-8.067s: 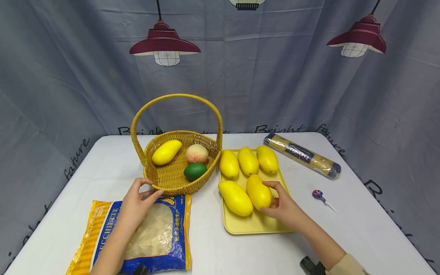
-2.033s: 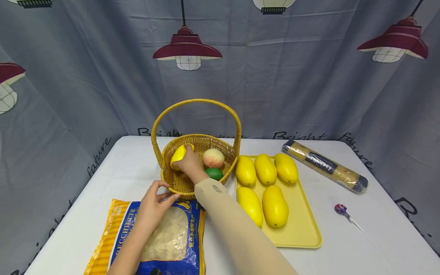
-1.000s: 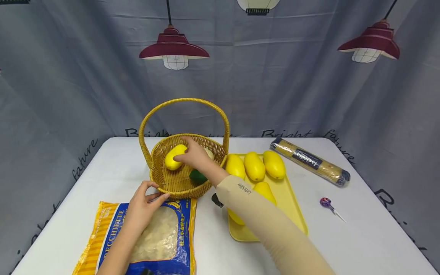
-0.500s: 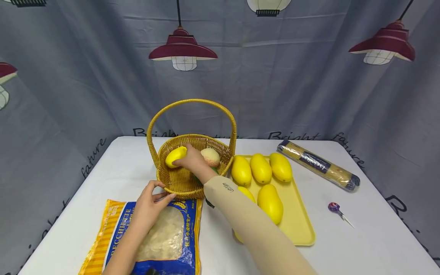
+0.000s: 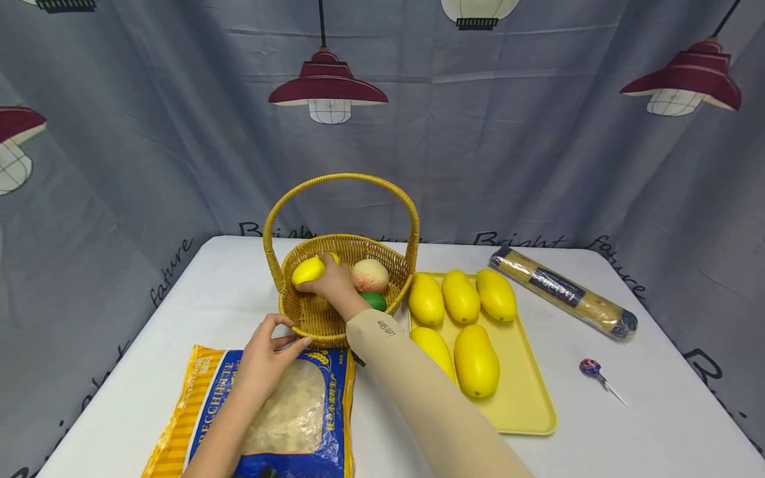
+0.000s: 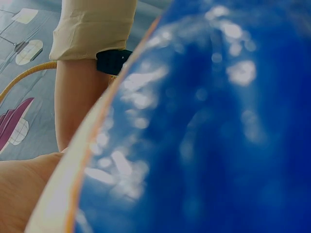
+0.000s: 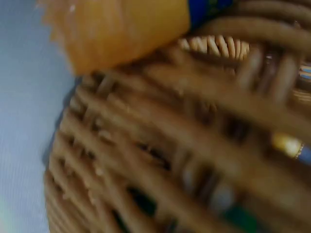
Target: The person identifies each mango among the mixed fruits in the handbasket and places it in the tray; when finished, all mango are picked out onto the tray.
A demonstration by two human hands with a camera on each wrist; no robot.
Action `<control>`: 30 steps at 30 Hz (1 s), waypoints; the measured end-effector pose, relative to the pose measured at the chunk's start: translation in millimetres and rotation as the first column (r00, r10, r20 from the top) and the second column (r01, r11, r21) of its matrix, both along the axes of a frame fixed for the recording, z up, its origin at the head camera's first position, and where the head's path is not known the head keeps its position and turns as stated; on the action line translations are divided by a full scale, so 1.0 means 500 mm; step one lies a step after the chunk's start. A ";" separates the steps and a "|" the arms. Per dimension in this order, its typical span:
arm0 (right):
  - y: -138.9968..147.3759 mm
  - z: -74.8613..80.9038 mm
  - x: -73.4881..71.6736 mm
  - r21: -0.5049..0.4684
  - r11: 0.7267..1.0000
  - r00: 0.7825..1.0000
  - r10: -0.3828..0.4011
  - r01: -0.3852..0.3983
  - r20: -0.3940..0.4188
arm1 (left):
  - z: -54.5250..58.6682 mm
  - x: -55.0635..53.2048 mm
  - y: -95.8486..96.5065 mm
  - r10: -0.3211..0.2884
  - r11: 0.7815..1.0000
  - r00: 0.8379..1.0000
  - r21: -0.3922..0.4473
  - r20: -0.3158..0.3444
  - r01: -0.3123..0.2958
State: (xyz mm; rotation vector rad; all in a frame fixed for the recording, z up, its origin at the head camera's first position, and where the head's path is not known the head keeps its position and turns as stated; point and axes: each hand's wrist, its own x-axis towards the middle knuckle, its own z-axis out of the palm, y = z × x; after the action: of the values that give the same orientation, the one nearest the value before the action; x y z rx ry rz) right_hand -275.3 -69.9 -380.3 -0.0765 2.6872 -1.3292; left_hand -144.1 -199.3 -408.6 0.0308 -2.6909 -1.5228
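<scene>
My right hand (image 5: 331, 282) reaches into the wicker basket (image 5: 340, 176) and grips a yellow mango (image 5: 307, 271) at its left side; the fingertips are partly hidden. Beside that hand in the basket lie a pale, pink-speckled peach (image 5: 370, 275) and a dark green oval fruit (image 5: 374, 301). My left hand (image 5: 269, 355) pinches the basket's front rim between thumb and fingers. Below it lies a blue and orange pasta bag (image 5: 293, 418). The bag's blurred blue surface (image 6: 209, 121) fills most of the left wrist view, and basket weave (image 7: 126, 131) fills much of the right wrist view.
Right of the basket, a yellow tray (image 5: 528, 405) carries several mangoes, one partly behind my right sleeve (image 5: 430, 411). A long spaghetti pack (image 5: 562, 293) lies at the back right, with a lollipop (image 5: 590, 368) in front of it. A grey curtain (image 5: 478, 146) hangs behind the table.
My right hand has gone from a mango on the tray to the mango in the basket, which has turned slightly under its grip. My left hand stays at the basket rim.
</scene>
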 end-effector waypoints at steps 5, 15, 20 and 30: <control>-0.011 -0.007 0.003 0.041 0.999 1.000 -0.005 0.006 -0.015 | -0.001 0.001 0.002 -0.002 1.000 1.000 0.007 -0.004 0.002; -0.008 -0.010 0.005 0.052 0.998 0.999 0.034 -0.033 -0.011 | -0.001 0.000 0.007 -0.004 1.000 1.000 0.002 -0.014 0.004; 0.004 -0.001 0.009 0.052 0.996 0.997 0.075 -0.074 -0.019 | -0.003 0.000 0.007 -0.003 1.000 1.000 -0.007 -0.013 0.003; 0.076 0.077 0.036 -0.065 0.978 0.974 0.191 -0.200 -0.125 | -0.002 0.001 0.003 0.006 0.999 1.000 -0.033 -0.007 -0.006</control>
State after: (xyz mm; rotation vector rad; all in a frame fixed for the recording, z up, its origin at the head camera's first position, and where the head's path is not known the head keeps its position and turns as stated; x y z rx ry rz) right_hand -257.3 -32.0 -341.9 -0.4297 2.6385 -1.4067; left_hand -143.6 -198.1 -409.5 0.0318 -2.7078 -1.4731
